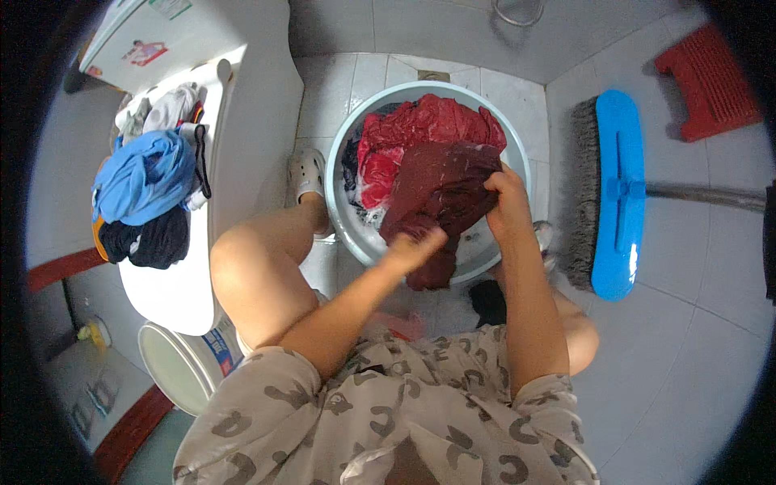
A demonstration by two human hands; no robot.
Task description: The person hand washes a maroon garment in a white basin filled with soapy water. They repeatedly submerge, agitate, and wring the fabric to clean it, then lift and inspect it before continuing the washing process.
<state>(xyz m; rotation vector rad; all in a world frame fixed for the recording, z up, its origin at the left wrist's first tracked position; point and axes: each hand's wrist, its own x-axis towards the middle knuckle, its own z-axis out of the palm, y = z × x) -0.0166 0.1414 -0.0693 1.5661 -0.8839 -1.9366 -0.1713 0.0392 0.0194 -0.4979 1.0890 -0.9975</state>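
Note:
A wet maroon garment [433,182] is stretched between my two hands over a pale blue round basin [337,206]. At its right edge, my right hand [508,197] grips a bunched fold. My left hand [417,250], blurred by motion, closes on the lower left part, its fingers partly hidden; some cloth hangs below it past the basin's near rim. Behind the maroon cloth, a soaked red garment [433,121] is heaped in the basin. Dark cloth [350,160] shows at the basin's left side, and white suds [371,215] float on the water.
Left of me, a blue garment [145,176], black cloth [160,239] and grey cloth [173,106] lie on a white toilet lid [170,297]. A white bucket [182,364] stands beside it. At right are a blue broom [618,194] and a red ridged plastic object [709,85]. A floor drain [433,76] lies beyond the basin.

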